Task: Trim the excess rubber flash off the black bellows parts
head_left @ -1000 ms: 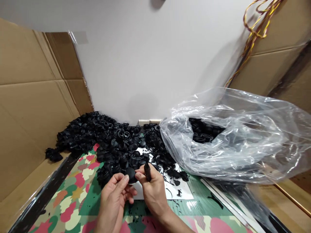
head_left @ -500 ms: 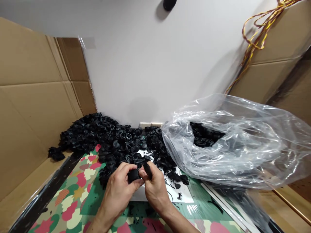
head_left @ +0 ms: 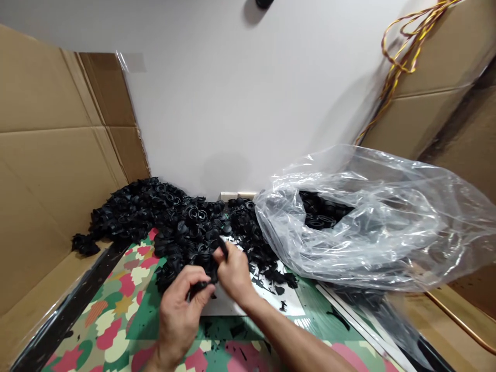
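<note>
Black rubber piece (head_left: 198, 288) half hidden behind the left hand (head_left: 182, 315)

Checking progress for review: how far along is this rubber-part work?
Done, seemingly: black scraps litter the white sheet. In hand: the left hand holds a black piece, the right hand pinches a thin strip. Left: a large heap of ribbed parts and more inside the clear plastic bag; which are finished, unclear.

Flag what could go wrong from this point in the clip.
A piece dropped by the left hand or right hand could vanish into the heap of ribbed black rubber boots, all being black. Loose black scraps on the white sheet might also get mixed in.
</note>
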The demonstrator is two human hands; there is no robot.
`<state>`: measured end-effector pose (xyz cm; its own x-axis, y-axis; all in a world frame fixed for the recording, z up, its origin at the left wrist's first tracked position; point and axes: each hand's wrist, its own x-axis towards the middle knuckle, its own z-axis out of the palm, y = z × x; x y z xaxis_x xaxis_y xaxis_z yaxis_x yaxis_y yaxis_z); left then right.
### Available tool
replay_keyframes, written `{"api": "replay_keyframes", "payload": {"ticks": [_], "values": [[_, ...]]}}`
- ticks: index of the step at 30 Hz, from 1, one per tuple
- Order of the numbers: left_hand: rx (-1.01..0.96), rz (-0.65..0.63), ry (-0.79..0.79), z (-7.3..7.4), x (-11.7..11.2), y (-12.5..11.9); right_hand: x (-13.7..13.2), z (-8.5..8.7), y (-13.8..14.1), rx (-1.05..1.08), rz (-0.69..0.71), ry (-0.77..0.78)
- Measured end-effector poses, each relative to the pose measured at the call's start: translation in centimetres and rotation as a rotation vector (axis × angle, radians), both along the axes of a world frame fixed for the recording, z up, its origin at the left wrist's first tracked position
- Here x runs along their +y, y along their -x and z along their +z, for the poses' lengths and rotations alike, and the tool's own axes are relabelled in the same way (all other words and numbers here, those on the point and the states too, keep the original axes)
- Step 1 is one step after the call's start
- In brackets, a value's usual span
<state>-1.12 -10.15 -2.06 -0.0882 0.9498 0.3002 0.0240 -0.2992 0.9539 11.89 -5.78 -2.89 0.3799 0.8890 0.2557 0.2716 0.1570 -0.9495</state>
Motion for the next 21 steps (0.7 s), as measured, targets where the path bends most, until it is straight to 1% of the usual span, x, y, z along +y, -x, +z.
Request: {"api": "replay_keyframes", "payload": {"ticks": [2,4,6,8,11,14,18,20,21], "values": [[0.005,-0.036,-0.033,-0.4,-0.4,0.6,1.1,-0.4,-1.5,0.01,-0.048,0.037],[-0.053,-0.012,0.019,-0.8,-0.5,1.2,1.7,-0.7,-3.0,0.006,-0.044,0.068],[-0.139,0.007,0.127,-0.9,-0.2,1.4,1.4,-1.0,-4.2,-0.007,0.018,0.086],[-0.203,-0.004,0.239,-0.7,0.1,1.3,0.6,-1.2,-4.8,-0.021,0.102,0.089],[-0.234,-0.01,0.328,-0.1,0.4,0.5,-0.9,-1.3,-5.1,-0.013,0.221,0.1],[-0.213,-0.005,0.331,0.4,0.4,-0.4,-2.0,-1.1,-5.2,0.026,0.277,0.104],[-0.146,-0.02,0.306,0.2,0.4,-1.2,-3.2,-0.2,-5.2,0.046,0.239,0.07],[-0.098,-0.023,0.282,0.0,0.5,-1.4,-3.7,0.2,-4.9,0.011,0.248,0.003],[-0.072,-0.023,0.262,-0.1,0.6,-1.5,-4.0,0.3,-4.8,-0.033,0.262,-0.06]]}}
